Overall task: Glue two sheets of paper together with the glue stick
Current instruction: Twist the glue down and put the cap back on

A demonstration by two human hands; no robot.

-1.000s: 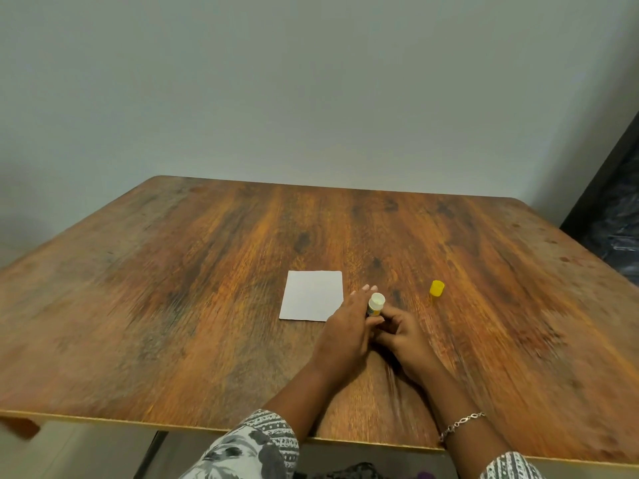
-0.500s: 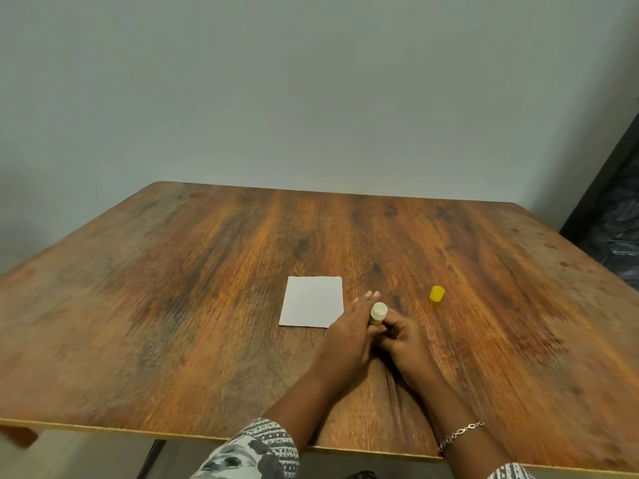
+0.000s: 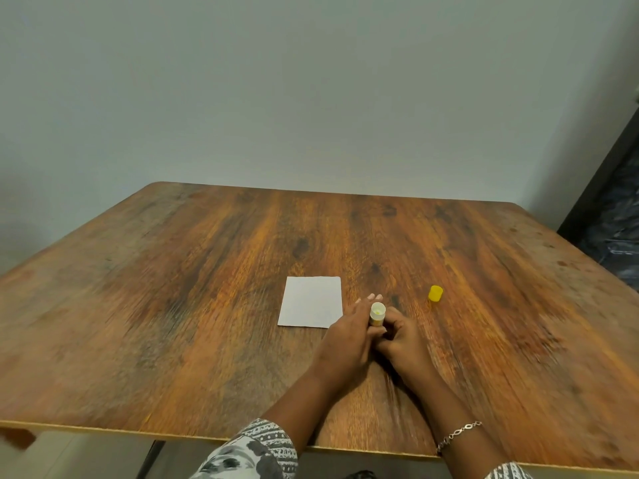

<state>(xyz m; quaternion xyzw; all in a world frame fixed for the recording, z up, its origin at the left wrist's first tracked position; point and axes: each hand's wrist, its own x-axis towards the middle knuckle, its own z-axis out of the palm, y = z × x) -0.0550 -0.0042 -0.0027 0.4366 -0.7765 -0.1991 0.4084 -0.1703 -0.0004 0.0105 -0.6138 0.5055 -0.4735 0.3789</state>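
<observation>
Wooden table (image 3: 207, 305); uncapped glue stick (image 3: 377, 314) upright at centre-right, pinched between left hand (image 3: 349, 337) and right hand (image 3: 403, 340). White paper (image 3: 311, 301) just left of the fingertips; yellow cap (image 3: 435, 293) further right.

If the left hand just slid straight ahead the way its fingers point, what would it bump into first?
Probably nothing: the left hand points up the table, its fingertips passing just right of the paper. It might graze that sheet's right edge; beyond lies bare wood, though depth is hard to judge.
</observation>
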